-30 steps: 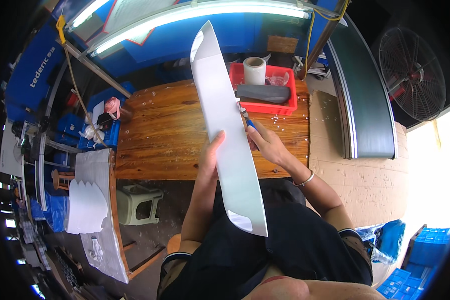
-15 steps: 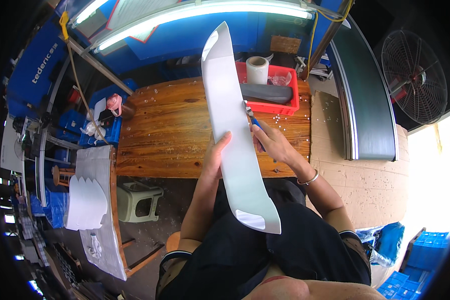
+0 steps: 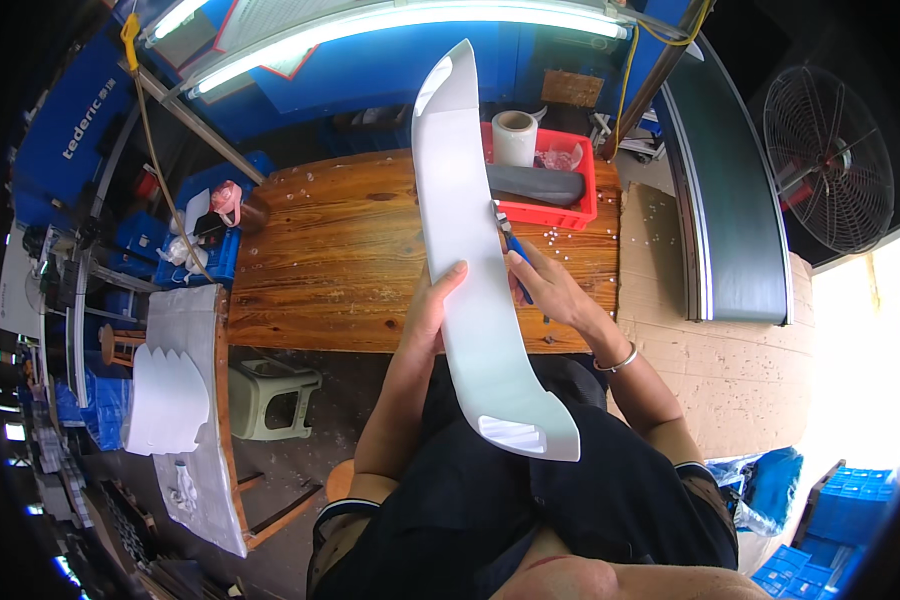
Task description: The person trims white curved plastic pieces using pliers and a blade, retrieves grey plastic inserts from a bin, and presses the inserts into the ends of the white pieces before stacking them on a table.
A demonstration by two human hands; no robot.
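Observation:
A long white curved plastic panel [image 3: 470, 230] is held up lengthwise before me, its far end near the lamp and its near end over my lap. My left hand [image 3: 435, 300] grips the panel's left edge near the middle, thumb on its face and the other fingers hidden behind it. My right hand [image 3: 550, 285] is closed round blue-handled pliers or cutters [image 3: 511, 243]. Their metal jaws meet the panel's right edge; whether they are closed on it I cannot tell.
Beyond the panel, a red bin [image 3: 587, 180] on the wooden table [image 3: 320, 250] holds a white film roll [image 3: 515, 138]. Similar white panels [image 3: 165, 400] are stacked on a side bench at left. A conveyor [image 3: 735, 200] and fan [image 3: 828, 160] stand right; a stool [image 3: 270, 400] is under the table.
The panel has turned slightly, its far end shifting a little right and its near end moving right and up. My hands keep their grips, and the tool stays at the right edge.

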